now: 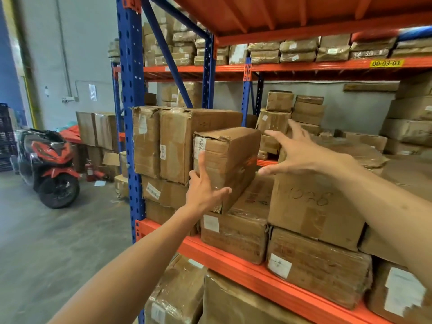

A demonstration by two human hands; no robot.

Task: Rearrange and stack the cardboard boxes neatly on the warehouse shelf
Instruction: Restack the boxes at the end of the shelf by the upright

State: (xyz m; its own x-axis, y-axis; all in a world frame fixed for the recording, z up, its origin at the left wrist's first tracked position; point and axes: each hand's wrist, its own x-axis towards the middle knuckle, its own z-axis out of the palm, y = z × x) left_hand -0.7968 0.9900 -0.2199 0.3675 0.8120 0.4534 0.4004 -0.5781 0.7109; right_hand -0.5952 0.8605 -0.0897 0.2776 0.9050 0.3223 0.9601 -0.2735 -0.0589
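Note:
A long taped cardboard box (230,157) with a barcode label lies on top of a wrapped box (236,230) at the front of the orange shelf beam (233,260). My left hand (205,190) presses flat against its front end, fingers spread, thumb under the lower edge. My right hand (297,150) hovers open just to the right of the box, fingers spread and not touching it. Below my right wrist stands a box marked 1028 (311,206). Two tall boxes (163,141) stand left of the long box.
The blue upright (131,113) stands at the left end of the rack. More boxes (292,113) are stacked at the back and on the upper level (299,51). A red scooter (49,164) is parked on the concrete floor at left, with boxes behind it.

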